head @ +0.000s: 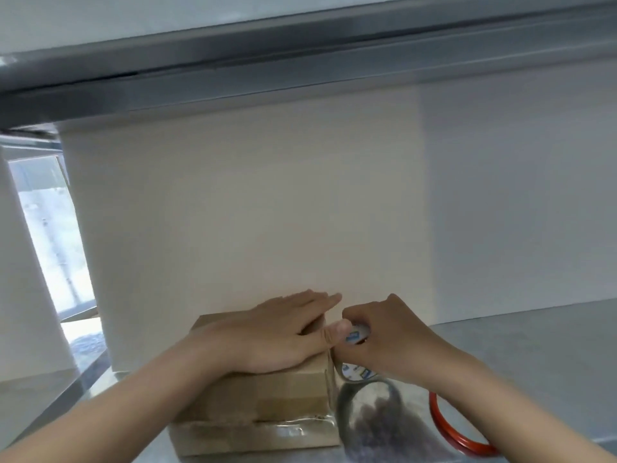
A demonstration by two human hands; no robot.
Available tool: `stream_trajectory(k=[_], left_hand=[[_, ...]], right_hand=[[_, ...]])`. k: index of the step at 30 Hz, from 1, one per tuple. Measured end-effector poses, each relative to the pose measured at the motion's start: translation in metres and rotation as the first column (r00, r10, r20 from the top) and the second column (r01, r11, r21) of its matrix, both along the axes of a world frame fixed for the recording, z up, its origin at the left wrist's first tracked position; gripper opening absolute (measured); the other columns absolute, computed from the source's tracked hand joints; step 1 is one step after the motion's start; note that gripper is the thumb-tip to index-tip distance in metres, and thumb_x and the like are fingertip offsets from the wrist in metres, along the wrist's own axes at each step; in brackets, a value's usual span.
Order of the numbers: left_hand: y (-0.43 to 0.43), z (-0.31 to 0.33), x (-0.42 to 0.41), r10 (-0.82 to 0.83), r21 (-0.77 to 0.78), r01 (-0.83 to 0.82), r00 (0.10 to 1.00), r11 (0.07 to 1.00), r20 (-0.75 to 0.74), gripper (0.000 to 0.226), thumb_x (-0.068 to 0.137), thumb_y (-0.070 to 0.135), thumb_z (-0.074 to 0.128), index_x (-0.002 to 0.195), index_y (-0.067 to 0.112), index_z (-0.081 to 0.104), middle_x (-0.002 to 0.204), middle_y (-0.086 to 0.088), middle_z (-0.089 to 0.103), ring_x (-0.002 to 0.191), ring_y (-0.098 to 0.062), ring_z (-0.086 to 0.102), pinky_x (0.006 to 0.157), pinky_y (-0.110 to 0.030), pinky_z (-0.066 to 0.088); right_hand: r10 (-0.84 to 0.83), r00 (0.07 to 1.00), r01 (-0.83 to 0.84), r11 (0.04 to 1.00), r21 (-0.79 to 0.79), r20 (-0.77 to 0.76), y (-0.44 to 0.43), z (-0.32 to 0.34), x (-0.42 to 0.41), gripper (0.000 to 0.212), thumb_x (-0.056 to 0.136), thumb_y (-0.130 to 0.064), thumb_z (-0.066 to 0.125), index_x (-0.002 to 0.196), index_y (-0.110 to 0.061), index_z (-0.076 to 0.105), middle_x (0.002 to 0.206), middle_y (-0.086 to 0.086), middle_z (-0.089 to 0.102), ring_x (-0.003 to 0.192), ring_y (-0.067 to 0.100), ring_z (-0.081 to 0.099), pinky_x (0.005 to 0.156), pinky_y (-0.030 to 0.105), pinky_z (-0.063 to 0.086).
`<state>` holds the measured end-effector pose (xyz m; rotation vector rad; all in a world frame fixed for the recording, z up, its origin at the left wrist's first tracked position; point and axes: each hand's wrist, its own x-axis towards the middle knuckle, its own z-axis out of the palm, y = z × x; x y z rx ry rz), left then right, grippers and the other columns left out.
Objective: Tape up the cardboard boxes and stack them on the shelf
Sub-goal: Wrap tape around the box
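Two hands on one small cardboard box (267, 406), which sits near centre on a metal surface (534, 362). Left hand (277, 335) lies flat on the box top, fingers straight and pointing far-right, palm pressing down; its thumb reaches right to touch the tape roll (357, 371). Right hand (390, 342) is just right of the box, fingers curled around the roll and gripping it against the box's right edge. A shiny clear tape strip (283, 426) crosses the box's near face, wrinkled in places.

Roll core carries a blue-and-white printed label; lettering too blurred to read. No writing made out on the box.

Surface is dull grey metal, faintly reflective, with a dark blurred reflection below the roll. Red ring (433, 401) lies on it near right, partly under the right forearm. Behind the box stands a large pale panel (250, 212); whether carton or board cannot be told. Grey metal rail (300, 61) runs overhead. Bright opening (50, 228) at far left.
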<state>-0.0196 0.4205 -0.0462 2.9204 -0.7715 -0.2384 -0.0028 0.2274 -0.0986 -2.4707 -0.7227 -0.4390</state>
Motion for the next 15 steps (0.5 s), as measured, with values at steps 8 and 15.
stream_trajectory(k=[8,15], left_hand=[[-0.002,-0.002,-0.007,0.031,-0.099,-0.031,1.0,0.995,-0.001,0.089,0.075,0.094,0.017,0.153,0.051,0.013,0.155,0.024,0.026,0.143,-0.002,0.024,0.121,-0.039,0.021],[0.008,0.011,-0.04,0.05,0.253,-0.065,0.997,0.965,0.065,0.113,0.064,0.09,0.059,0.151,0.052,-0.002,0.158,0.024,0.008,0.148,-0.008,0.014,0.119,-0.034,0.023]], right_hand=[[-0.004,0.997,0.002,1.0,-0.022,-0.078,-0.003,-0.002,0.0,0.039,0.065,-0.066,0.032,0.063,-0.027,0.032,0.054,-0.01,0.041,0.055,0.007,0.042,0.083,0.029,0.032],[-0.208,0.978,0.207,0.977,0.049,0.008,-0.003,-0.007,-0.019,0.054,0.082,-0.075,0.05,0.067,-0.024,0.042,0.064,-0.005,0.052,0.067,0.015,0.051,0.057,0.026,0.027]])
